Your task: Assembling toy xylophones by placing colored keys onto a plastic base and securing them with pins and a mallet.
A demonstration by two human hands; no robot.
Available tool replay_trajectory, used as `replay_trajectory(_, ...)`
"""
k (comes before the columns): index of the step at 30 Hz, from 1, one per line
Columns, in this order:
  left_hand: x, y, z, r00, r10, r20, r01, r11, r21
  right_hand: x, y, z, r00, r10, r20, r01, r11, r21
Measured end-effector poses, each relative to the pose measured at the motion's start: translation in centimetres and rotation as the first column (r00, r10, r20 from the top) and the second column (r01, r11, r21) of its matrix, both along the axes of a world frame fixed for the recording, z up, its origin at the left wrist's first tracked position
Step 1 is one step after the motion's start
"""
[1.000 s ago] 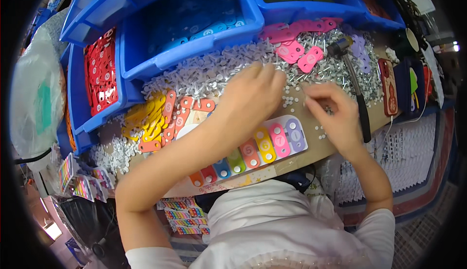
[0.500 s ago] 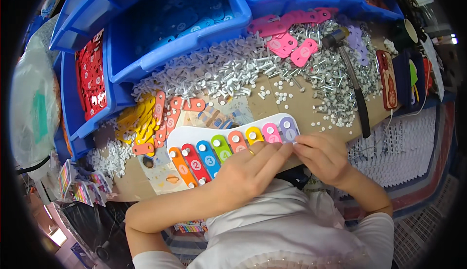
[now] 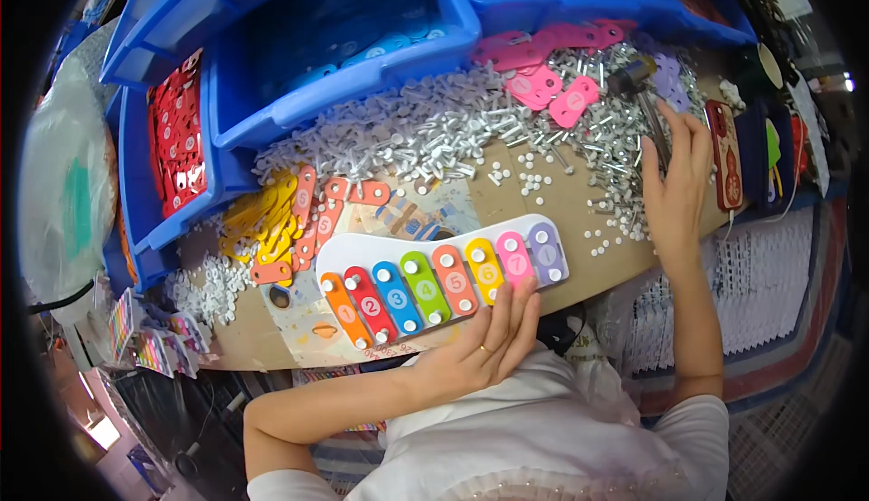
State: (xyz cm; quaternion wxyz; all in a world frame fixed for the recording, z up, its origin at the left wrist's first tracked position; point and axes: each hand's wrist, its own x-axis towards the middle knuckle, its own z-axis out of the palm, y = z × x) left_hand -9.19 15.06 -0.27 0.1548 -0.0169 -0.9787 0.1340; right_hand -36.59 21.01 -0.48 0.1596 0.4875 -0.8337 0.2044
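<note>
A toy xylophone [image 3: 348,252] with a white base and several coloured bars lies on the table in front of me. White pins stand at the bars' ends. My left hand [image 3: 493,334] lies along its near edge, fingers stretched out, fingertips by the lower end of the pink bar [image 3: 516,261]. To the right, my right hand [image 3: 679,180] is over the handle of a hammer [image 3: 631,77]. Thumb and fingers are apart on either side of the handle, and its lower part is hidden under the palm. The hammer's head rests among metal pins [image 3: 608,152].
White pins [image 3: 389,134] are heaped before the blue bins [image 3: 362,71]. Loose pink bars [image 3: 573,103], yellow bars [image 3: 262,216] and purple bars [image 3: 668,80] lie around. Red bars [image 3: 176,139] fill a left bin. A phone [image 3: 724,157] lies far right, with a cable.
My right hand has left the xylophone's right end and moved up and right to the hammer. My left hand has drawn back to the near edge, uncovering more bars.
</note>
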Motion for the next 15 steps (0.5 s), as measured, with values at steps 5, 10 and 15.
replay_trajectory(5,0.3,-1.3,1.1,0.994,0.112,0.005,-0.105,0.912,0.397,-2.7,-0.9,-1.8,0.998,0.012,0.066,-0.017,0.997,0.071)
replay_trajectory(10,6.3,-3.9,2.1,0.710,0.695,-0.115,-0.323,0.467,0.823,-2.7,0.9,0.7,0.960,0.024,0.278,-0.086,0.973,0.212)
replay_trajectory(15,8.7,-6.3,1.5,0.648,0.629,0.429,-0.196,-0.407,0.892,-0.9,0.6,3.3,0.995,0.074,0.067,-0.085,0.981,0.174)
